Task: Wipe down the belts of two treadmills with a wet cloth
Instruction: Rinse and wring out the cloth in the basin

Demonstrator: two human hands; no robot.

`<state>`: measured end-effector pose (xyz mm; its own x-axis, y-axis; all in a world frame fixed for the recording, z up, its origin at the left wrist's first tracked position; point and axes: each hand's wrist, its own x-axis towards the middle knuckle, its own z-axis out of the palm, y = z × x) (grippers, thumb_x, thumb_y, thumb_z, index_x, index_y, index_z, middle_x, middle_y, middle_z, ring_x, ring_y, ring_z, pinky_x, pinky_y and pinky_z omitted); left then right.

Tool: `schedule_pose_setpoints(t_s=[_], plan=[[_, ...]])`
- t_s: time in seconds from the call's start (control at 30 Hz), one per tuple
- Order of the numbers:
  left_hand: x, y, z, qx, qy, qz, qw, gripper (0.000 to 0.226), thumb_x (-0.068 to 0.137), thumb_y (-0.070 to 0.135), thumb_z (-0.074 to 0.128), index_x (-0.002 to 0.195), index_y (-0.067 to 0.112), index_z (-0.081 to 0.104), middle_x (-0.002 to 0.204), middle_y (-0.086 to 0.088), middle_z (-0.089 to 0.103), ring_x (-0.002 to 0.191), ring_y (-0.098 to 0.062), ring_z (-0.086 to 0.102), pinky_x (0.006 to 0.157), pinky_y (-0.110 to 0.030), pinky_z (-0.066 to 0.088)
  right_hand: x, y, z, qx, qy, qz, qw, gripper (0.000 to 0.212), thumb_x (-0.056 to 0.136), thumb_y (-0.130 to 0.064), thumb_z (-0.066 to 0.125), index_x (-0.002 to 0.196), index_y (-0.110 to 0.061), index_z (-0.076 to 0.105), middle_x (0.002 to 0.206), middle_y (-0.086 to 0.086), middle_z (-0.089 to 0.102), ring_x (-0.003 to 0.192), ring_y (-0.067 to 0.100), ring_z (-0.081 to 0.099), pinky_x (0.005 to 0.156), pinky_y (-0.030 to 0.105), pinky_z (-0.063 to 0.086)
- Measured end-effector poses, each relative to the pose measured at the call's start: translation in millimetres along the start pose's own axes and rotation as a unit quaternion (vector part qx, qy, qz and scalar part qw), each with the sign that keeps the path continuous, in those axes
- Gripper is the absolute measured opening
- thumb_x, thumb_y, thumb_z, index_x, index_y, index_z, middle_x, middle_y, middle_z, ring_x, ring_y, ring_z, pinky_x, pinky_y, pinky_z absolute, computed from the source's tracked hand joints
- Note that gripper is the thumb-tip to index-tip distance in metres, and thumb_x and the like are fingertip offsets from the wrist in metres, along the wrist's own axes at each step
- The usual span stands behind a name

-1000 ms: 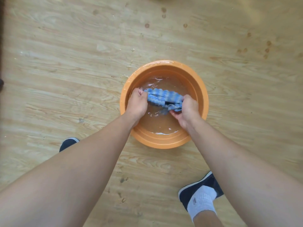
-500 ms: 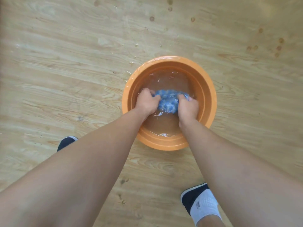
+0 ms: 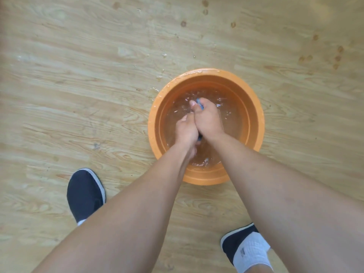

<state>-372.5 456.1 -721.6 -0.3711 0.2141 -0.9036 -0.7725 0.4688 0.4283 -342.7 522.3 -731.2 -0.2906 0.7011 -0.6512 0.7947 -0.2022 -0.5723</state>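
**Wringing the cloth over the basin: a preparatory step, apparently, with no treadmill in view.**

The left grip (image 3: pixel 186 132) and right grip (image 3: pixel 209 120) press together, both closed tight round the cloth (image 3: pixel 200 100). The cloth is almost hidden, and only a soft blue tuft shows at the far end of the right grip. Directly beneath the grips sits a round basin (image 3: pixel 254 107) of smooth orange plastic, holding clear, rippled water (image 3: pixel 231 123). Droplets speckle the pale wood-grain floor (image 3: pixel 78 75) beyond the grips. Judged from this, the next move calls for squeezing until the cloth is damp rather than dripping. It must then be lifted clear and carried to the first belt.
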Motion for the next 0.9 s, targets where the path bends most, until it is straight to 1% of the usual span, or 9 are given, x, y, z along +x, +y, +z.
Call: schedule_pose_setpoints(t_s=[0.13, 0.27, 0.37, 0.43, 0.53, 0.63, 0.7, 0.8, 0.9], plan=[[1, 15, -14, -0.003, 0.027, 0.071, 0.997, 0.016, 0.102, 0.034, 0.069, 0.095, 0.02, 0.068, 0.071, 0.002, 0.064, 0.051, -0.012, 0.054, 0.041, -0.018, 0.036, 15, 4, -7, -0.035, 0.002, 0.028, 0.999, 0.04, 0.1, -0.044, 0.059, 0.073, -0.016, 0.054, 0.082, 0.005, 0.064, 0.085, 0.032, 0.06, 0.07, 0.032, 0.035], [14, 18, -22, 0.131, 0.039, 0.107, 0.985, 0.033, 0.091, 0.018, 0.08, 0.121, 0.019, 0.065, 0.111, 0.0, 0.076, 0.092, -0.022, 0.075, 0.082, -0.035, 0.063, 7, 29, -34, -0.18, 0.008, 0.06, 0.982, 0.029, 0.102, -0.033, 0.053, 0.101, -0.008, 0.068, 0.109, 0.02, 0.07, 0.103, 0.041, 0.064, 0.077, 0.038, 0.042], [18, 16, -17, 0.148, 0.062, 0.072, 0.984, 0.035, 0.102, 0.005, 0.057, 0.135, 0.017, 0.054, 0.126, -0.003, 0.064, 0.074, -0.023, 0.074, 0.059, -0.025, 0.062, -13, 32, -35, -0.197, 0.037, 0.07, 0.977, 0.029, 0.098, -0.027, 0.052, 0.092, -0.007, 0.072, 0.096, 0.021, 0.071, 0.092, 0.04, 0.066, 0.078, 0.038, 0.048], [21, 12, -14, 0.156, 0.071, 0.083, 0.982, 0.036, 0.105, 0.004, 0.047, 0.137, 0.02, 0.053, 0.13, -0.005, 0.064, 0.059, -0.022, 0.074, 0.047, -0.023, 0.055, -18, 30, -28, -0.069, 0.069, 0.082, 0.992, 0.036, 0.096, -0.033, 0.056, 0.066, -0.013, 0.059, 0.077, 0.012, 0.06, 0.075, 0.033, 0.056, 0.071, 0.036, 0.04], [21, 7, -11, 0.173, 0.062, 0.083, 0.979, 0.028, 0.108, 0.013, 0.042, 0.125, 0.016, 0.064, 0.102, -0.005, 0.074, 0.041, -0.014, 0.058, 0.038, -0.022, 0.044, -29, 24, -13, 0.063, 0.072, 0.041, 0.995, 0.038, 0.094, -0.038, 0.066, 0.065, -0.021, 0.049, 0.09, 0.001, 0.05, 0.079, 0.019, 0.051, 0.076, 0.034, 0.042], [11, 8, -7, 0.092, -0.021, -0.041, 0.995, 0.038, 0.111, 0.037, 0.044, 0.091, 0.016, 0.069, 0.063, 0.002, 0.068, 0.053, -0.016, 0.061, 0.046, -0.02, 0.043, -39, 14, -2, 0.023, 0.018, -0.028, 0.999, 0.024, 0.098, -0.047, 0.059, 0.083, -0.028, 0.056, 0.103, 0.001, 0.049, 0.091, 0.02, 0.057, 0.084, 0.036, 0.048], [8, 7, -9, 0.063, -0.063, -0.089, 0.992, 0.054, 0.109, 0.058, 0.045, 0.083, 0.017, 0.066, 0.057, -0.003, 0.061, 0.048, -0.017, 0.054, 0.05, -0.024, 0.038, -32, 11, 1, -0.024, 0.028, -0.052, 0.998, 0.019, 0.101, -0.046, 0.054, 0.091, -0.031, 0.053, 0.099, 0.0, 0.054, 0.09, 0.024, 0.056, 0.077, 0.036, 0.043], [5, -1, -10, 0.032, -0.039, -0.072, 0.996, 0.053, 0.109, 0.06, 0.044, 0.082, 0.018, 0.06, 0.055, -0.005, 0.042, 0.035, -0.013, 0.036, 0.039, -0.017, 0.025, -14, 2, 1, -0.074, 0.01, -0.065, 0.995, 0.019, 0.102, -0.036, 0.054, 0.086, -0.026, 0.05, 0.085, 0.004, 0.064, 0.084, 0.033, 0.06, 0.066, 0.038, 0.041], [1, -11, -10, -0.087, 0.023, -0.025, 0.996, 0.05, 0.109, 0.055, 0.05, 0.081, 0.014, 0.057, 0.057, -0.004, 0.042, 0.037, -0.011, 0.036, 0.034, -0.017, 0.024, 0, -7, 4, -0.127, -0.055, -0.038, 0.99, 0.016, 0.099, -0.027, 0.052, 0.098, -0.02, 0.066, 0.104, 0.013, 0.072, 0.099, 0.036, 0.064, 0.07, 0.036, 0.043]])
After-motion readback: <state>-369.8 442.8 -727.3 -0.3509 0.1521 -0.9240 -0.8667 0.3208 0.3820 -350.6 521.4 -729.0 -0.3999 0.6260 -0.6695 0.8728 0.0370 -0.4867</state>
